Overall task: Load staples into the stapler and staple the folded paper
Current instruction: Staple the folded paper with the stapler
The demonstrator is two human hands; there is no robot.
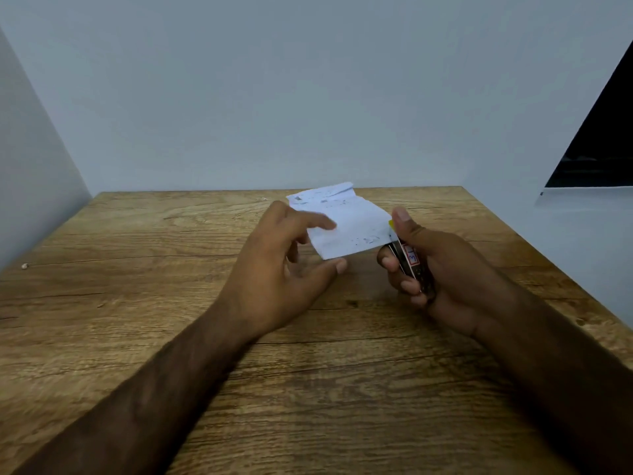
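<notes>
Head view: the right grip (438, 269) is wrapped tight around the stapler (409, 265). Its thumb (400, 216) presses down on the front end, and its other fingers curl round the underside. The stapler is dark and metallic. It carries a white label with red edging, and a small yellow part shows just beyond the thumb tip. Its nose points away from the person and slightly left.

The folded paper (346, 224) sits between the 2 grips, raised a little off the counter (137, 303). It is white with faint grey print. Its right edge runs into the stapler's mouth, directly below the right thumb. Its far end is creased and turned upward.

The left grip (274, 269) holds the paper's left side. The index finger (322, 222) lies across the top of the sheet, and the remaining fingers reach underneath it. The thumb (339, 265) stretches out toward the right grip, with its tip just under the paper's near corner. The index finger is blurred, so how firmly it presses cannot be told.

Both bare forearms come in from the near edge over the wood-grain counter. Far to the left of the left grip, a small pale speck (24, 266) lies on the counter near its edge. A plain grey-blue wall (308, 97) rises beyond both grips, and a dark panel (599, 132) stands above and to the right of the right grip.
</notes>
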